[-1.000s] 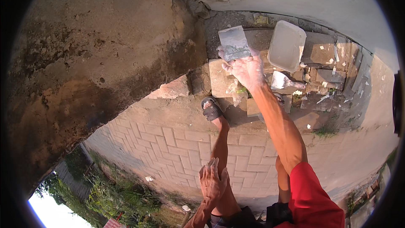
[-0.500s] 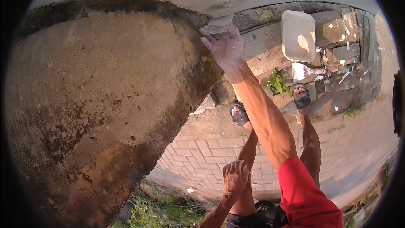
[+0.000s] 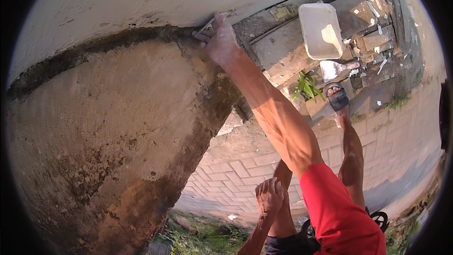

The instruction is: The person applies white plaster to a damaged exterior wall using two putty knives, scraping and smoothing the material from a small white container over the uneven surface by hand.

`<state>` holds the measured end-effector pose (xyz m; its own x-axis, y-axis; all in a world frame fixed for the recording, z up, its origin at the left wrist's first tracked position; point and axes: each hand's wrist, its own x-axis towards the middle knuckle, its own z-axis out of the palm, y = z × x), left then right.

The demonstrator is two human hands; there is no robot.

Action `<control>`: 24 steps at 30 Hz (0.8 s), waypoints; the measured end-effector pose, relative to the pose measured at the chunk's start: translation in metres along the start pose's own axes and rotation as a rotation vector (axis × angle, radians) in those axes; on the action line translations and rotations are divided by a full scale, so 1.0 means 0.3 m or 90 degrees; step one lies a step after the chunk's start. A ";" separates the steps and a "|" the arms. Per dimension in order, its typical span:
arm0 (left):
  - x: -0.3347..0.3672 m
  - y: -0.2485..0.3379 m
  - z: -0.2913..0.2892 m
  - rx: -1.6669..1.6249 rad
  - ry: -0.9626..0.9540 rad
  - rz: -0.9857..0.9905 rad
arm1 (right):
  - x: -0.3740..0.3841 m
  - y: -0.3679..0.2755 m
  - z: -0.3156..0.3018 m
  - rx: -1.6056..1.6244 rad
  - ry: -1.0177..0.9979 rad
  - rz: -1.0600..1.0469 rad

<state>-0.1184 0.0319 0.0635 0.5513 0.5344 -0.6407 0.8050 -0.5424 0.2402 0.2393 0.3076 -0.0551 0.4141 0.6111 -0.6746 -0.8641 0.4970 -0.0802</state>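
Stained wall: rough brown and ochre plaster wall (image 3: pixel 108 151) fills the left half, damp-dark along its right edge and crumbling near the grass at the bottom.
Painted band: smooth off-white coated strip of wall (image 3: pixel 141 0) runs across the top; a dark ragged seam (image 3: pixel 94 49) separates it from the bare plaster below.
Tool: thin flat pale blade (image 3: pixel 206 24), probably a putty scraper, lies edge-on against the seam, mostly hidden by the knuckles.
Right hand: right hand (image 3: pixel 218 40) is stretched overhead, fingers curled tight round the blade's grip, white-dusted, touching the wall where the seam ends.
Left hand: left hand (image 3: pixel 269 196) rests low on the knee, fingers loosely bent, holding nothing.
Doing it well: in my judgement the blade should stay at a shallow angle, pressed evenly, and be drawn along the seam so the coat feathers into the finished band without ridges; reaching this far, a steady stance matters.
Paving: reddish brick pavers (image 3: pixel 226 170) cover the ground under the legs.
Tub: white rectangular plastic tub (image 3: pixel 321 30) sits on grey stone slabs (image 3: pixel 278 52), well apart from the working hand.
Nearby: small green plant (image 3: pixel 306 87) grows beside a dark sandalled foot (image 3: pixel 337 98).
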 end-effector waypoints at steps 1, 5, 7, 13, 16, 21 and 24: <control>0.000 0.003 0.003 -0.009 -0.003 -0.009 | -0.004 -0.005 -0.008 -0.034 0.004 -0.025; 0.004 0.005 -0.027 -0.015 -0.038 -0.040 | -0.132 0.083 -0.119 -0.083 -0.173 -0.058; -0.002 -0.004 -0.015 -0.022 -0.017 -0.053 | -0.180 0.070 -0.165 -0.035 -0.141 -0.039; 0.015 0.002 -0.015 -0.024 -0.024 -0.021 | -0.005 -0.018 -0.250 0.079 -0.024 0.028; 0.021 0.001 -0.028 -0.019 -0.015 -0.011 | 0.031 -0.019 -0.181 0.064 -0.011 0.050; 0.023 -0.016 -0.031 -0.009 -0.025 -0.045 | -0.095 0.041 -0.048 0.002 -0.079 0.001; 0.024 0.004 -0.024 -0.011 -0.043 -0.020 | -0.174 0.029 -0.016 -0.038 -0.133 -0.070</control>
<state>-0.1118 0.0397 0.0646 0.5099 0.5060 -0.6957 0.8259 -0.5142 0.2314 0.2087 0.2771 -0.0242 0.5510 0.6730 -0.4934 -0.8236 0.5339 -0.1914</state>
